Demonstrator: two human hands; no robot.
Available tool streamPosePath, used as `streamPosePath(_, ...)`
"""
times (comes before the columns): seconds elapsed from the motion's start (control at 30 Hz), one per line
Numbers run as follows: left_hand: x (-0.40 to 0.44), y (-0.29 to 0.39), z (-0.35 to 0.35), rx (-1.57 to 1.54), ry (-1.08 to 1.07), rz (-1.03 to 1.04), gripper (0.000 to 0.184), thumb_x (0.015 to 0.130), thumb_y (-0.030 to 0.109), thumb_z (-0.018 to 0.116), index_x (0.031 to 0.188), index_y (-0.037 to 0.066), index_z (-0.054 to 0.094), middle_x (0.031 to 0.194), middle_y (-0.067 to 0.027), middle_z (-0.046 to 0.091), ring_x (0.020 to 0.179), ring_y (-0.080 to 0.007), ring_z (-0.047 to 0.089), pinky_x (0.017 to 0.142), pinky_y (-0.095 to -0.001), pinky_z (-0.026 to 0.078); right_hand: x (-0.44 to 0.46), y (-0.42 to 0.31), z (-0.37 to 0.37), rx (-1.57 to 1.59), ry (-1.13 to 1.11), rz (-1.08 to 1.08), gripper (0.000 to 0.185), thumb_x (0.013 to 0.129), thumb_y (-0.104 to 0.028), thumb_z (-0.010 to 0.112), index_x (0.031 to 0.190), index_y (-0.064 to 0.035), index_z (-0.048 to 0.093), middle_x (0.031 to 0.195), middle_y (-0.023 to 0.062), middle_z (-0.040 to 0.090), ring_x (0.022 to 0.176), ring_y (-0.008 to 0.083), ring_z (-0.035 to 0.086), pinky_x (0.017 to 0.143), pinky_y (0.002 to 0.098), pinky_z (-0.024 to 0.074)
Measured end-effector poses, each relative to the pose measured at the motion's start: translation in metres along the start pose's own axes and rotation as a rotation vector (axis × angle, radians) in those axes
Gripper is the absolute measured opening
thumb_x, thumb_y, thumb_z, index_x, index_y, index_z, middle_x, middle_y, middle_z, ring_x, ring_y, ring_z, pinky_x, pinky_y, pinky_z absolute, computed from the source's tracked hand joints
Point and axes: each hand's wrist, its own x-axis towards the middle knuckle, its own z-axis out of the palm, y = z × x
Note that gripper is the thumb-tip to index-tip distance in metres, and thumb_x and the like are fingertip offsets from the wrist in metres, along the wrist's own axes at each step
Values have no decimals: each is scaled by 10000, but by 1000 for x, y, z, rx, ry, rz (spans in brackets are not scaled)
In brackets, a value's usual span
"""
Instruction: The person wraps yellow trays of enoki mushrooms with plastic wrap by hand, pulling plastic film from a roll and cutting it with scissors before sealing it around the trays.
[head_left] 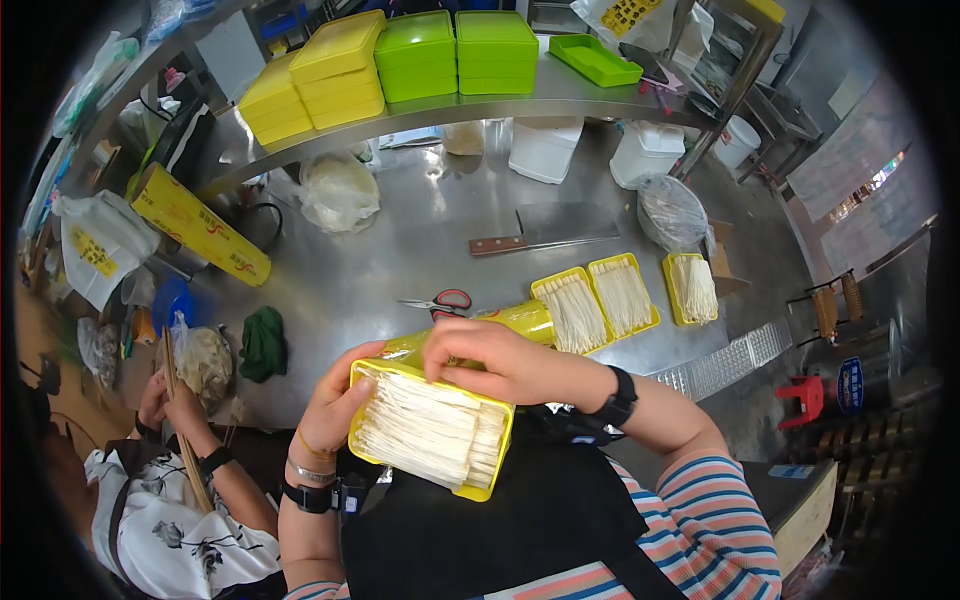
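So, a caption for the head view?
Left hand holds a yellow tray of thin pale strands, right hand near its rim, before a steel worktable.

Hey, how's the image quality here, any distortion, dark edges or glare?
Head view: fisheye distortion bows the shelf, and the corners fall black; head view: glare patches mark the steel table, while the held yellow tray looks fairly sharp.

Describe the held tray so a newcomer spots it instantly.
Find the steel table, then the black apron at its near edge. In front of the apron, a yellow tray of thin white strands sits in the left hand, right hand at its upper rim. Three similar trays lie to the right; only this is held.
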Motion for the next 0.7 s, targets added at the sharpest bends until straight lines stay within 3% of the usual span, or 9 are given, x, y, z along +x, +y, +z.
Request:
streamPosePath(0.17,5,-1,6,-105,27,-25,419,965,107,498,1362,1,416,1230,-106,564,1101,-161,554,953,-309,454,24,22,15,20,59,113,107,908,-133,571,968,-46,588,968,56,584,905,179,560,784,305,454)
streamPosePath(0.27,5,-11,-1,-190,128,8,396,974,119,488,1347,5,425,1200,-98,575,1071,-158,568,928,-301,471,24,55,8,184,449,296,180,955,-202,542,990,-31,586,932,36,594,856,101,551,742,265,456)
streamPosePath(0.37,11,-20,-3,-257,312,51,366,986,156,490,1322,19,442,1140,-84,591,1008,-144,588,884,-284,492,2,51,-20,-28,508,308,254,988,-266,487,1024,-41,601,855,7,598,782,68,545,720,238,454)
streamPosePath(0.47,24,-31,-5,-271,497,169,357,990,181,501,1310,31,452,1127,-81,592,1000,-135,582,875,-270,487,-18,26,-2,38,426,565,321,991,-313,450,1052,-30,590,818,66,634,755,170,615,698,304,485)
streamPosePath(0.53,33,-40,1,-271,536,213,356,988,179,505,1306,27,453,1127,-80,591,1001,-133,579,875,-269,486,-29,23,12,-499,275,494,385,984,-364,429,1074,-18,569,793,170,647,750,344,640,671,414,494)
streamPosePath(0.57,37,-42,4,-257,563,252,355,987,177,508,1302,23,454,1128,-79,590,1003,-131,576,876,-269,485,-28,24,14,-505,269,492,385,984,-364,429,1074,-18,569,793,170,647,750,344,640,671,414,494)
streamPosePath(0.63,40,-44,13,-250,567,265,372,984,180,517,1315,23,451,1127,-73,587,1002,-123,567,881,-265,475,-19,23,16,-540,301,554,439,971,-402,436,1114,-1,543,812,245,634,798,448,610,680,492,478)
streamPosePath(0.7,38,-47,21,-102,502,203,383,986,173,513,1334,28,447,1125,-67,585,1003,-118,558,885,-262,465,-13,28,13,-626,235,643,468,974,-422,430,1125,10,530,793,237,636,782,436,618,669,484,479)
